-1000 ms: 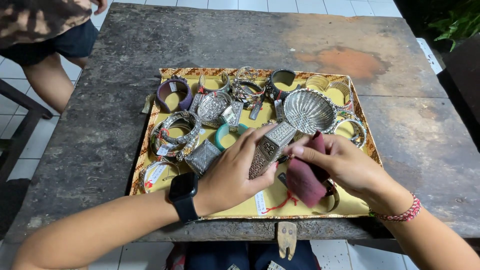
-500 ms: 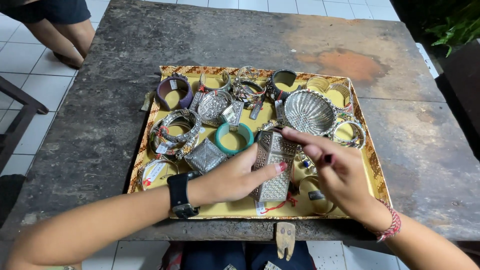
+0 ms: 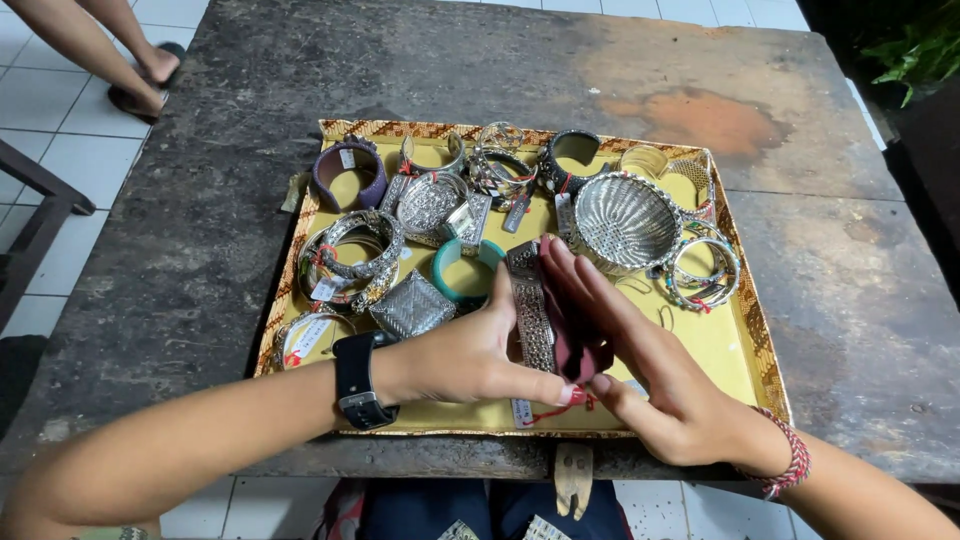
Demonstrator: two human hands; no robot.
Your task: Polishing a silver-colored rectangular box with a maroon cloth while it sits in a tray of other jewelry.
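Over the near half of the tray (image 3: 748,330), the left hand (image 3: 465,350) has its grip clamped on a silver cuff (image 3: 530,315). The right hand (image 3: 640,365) lies flat, fingers together, pressing a maroon cloth (image 3: 572,340) against the cuff.
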